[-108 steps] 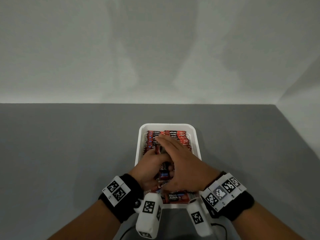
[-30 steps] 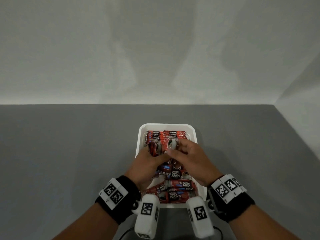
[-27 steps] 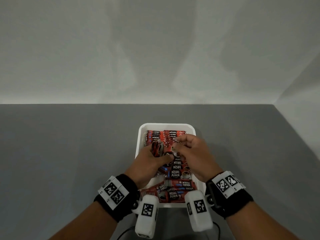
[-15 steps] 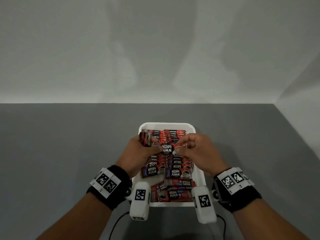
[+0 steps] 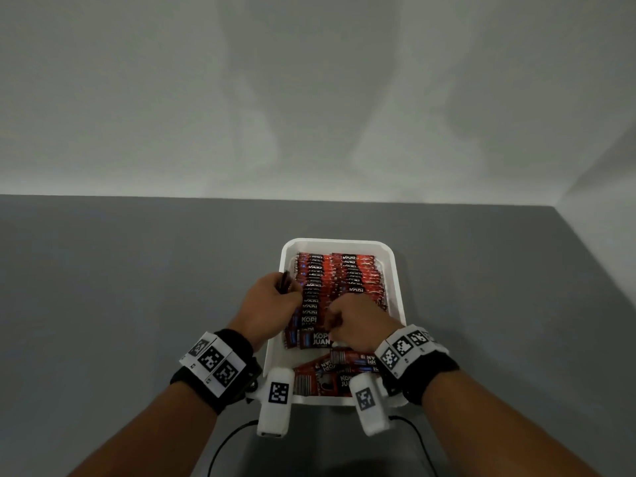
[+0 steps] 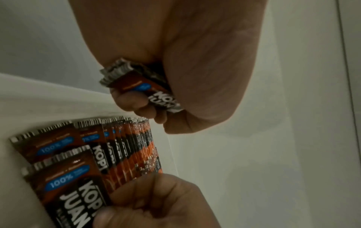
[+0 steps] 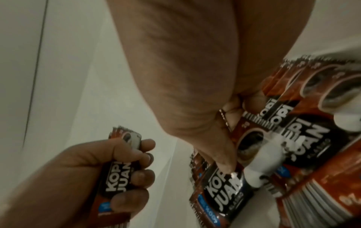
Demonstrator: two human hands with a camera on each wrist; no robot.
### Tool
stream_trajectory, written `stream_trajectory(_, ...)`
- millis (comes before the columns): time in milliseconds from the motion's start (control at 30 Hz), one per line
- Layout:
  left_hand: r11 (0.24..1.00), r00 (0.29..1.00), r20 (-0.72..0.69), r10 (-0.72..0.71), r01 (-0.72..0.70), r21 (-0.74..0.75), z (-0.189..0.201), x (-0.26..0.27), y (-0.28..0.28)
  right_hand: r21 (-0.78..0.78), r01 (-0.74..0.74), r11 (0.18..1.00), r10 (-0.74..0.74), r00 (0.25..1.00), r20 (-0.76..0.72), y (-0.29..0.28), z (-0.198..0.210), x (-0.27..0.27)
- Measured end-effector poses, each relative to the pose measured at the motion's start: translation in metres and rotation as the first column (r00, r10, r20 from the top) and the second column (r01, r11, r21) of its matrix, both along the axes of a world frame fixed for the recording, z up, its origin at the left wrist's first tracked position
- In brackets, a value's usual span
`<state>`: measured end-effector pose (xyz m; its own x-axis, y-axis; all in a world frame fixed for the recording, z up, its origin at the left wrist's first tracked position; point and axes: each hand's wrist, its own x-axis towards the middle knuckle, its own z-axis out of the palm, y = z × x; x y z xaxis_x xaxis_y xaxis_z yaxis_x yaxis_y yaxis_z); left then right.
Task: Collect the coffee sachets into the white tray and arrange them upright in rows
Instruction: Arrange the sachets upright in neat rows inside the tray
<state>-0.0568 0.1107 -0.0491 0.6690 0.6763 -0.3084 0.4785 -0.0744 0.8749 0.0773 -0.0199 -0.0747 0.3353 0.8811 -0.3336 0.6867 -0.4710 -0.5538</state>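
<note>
The white tray holds red-and-black coffee sachets standing in two rows from its far end. My left hand hovers over the tray's left rim and grips a small bundle of sachets, which also shows in the right wrist view as the bundle. My right hand is inside the tray at the near end of the rows. Its thumb and curled fingers pinch the front sachet of the row. A few sachets lie flat at the tray's near end.
The tray sits on a grey table that meets a pale wall at the back and on the right. Black cables trail from the wrist cameras near the table's front edge.
The right hand has dropped from above the far rows down to the near end of the rows. The left hand has moved left to the tray's rim with its bundle.
</note>
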Motion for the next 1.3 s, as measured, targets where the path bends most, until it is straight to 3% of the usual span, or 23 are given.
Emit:
stream_trajectory(100, 0.989, 0.994, -0.091, -0.059, 0.071, 0.131, -0.001, -0.005, 0.000, -0.009, -0.028, 1.000, 0.028, 0.999, 0.025, 0.008, -0.007, -0.005)
stream_trajectory(200, 0.975, 0.984, -0.127, -0.121, 0.142, 0.172, -0.002, -0.006, -0.003, -0.007, -0.047, 0.999, 0.048, 0.996, 0.082, 0.014, -0.010, -0.008)
stream_trajectory(267, 0.940, 0.961, -0.180, -0.209, 0.248, 0.233, -0.003, -0.006, -0.005, -0.015, -0.067, 0.998, 0.068, 0.991, 0.114, 0.015, -0.013, -0.010)
stream_trajectory(433, 0.726, 0.759, -0.399, -0.515, 0.634, 0.268, -0.019, -0.007, -0.014, 0.028, -0.043, 0.999, 0.039, 0.993, 0.115, 0.008, -0.011, -0.011)
stream_trajectory(600, 0.544, 0.615, -0.480, -0.626, 0.785, 0.297, -0.033, -0.008, -0.028, 0.091, 0.114, 0.989, -0.121, 0.989, 0.081, -0.025, 0.006, 0.004)
stream_trajectory(700, 0.451, 0.537, -0.576, -0.616, 0.840, 0.302, -0.039, -0.008, -0.031, -0.064, 0.020, 0.998, -0.013, 0.995, 0.100, -0.052, 0.004, 0.006)
stream_trajectory(833, 0.392, 0.482, -0.654, -0.583, 0.872, 0.293, -0.044, -0.011, -0.032, -0.151, -0.059, 0.987, 0.074, 0.993, 0.093, -0.066, -0.010, -0.003)
stream_trajectory(1000, 0.313, 0.437, -0.734, -0.520, 0.897, 0.312, -0.045, -0.013, -0.033, -0.239, -0.134, 0.962, 0.195, 0.948, 0.253, -0.066, -0.023, -0.013)
stream_trajectory(1133, 0.325, 0.462, -0.726, -0.509, 0.884, 0.335, -0.051, -0.013, -0.033, -0.255, -0.118, 0.960, 0.195, 0.932, 0.304, -0.066, -0.023, -0.016)
stream_trajectory(1233, 0.288, 0.436, -0.742, -0.509, 0.899, 0.331, -0.055, -0.013, -0.032, -0.235, -0.085, 0.968, 0.162, 0.930, 0.330, -0.067, -0.025, -0.017)
stream_trajectory(1300, 0.313, 0.458, -0.738, -0.495, 0.887, 0.340, -0.052, -0.013, -0.034, -0.222, -0.082, 0.971, 0.157, 0.926, 0.343, -0.068, -0.027, -0.018)
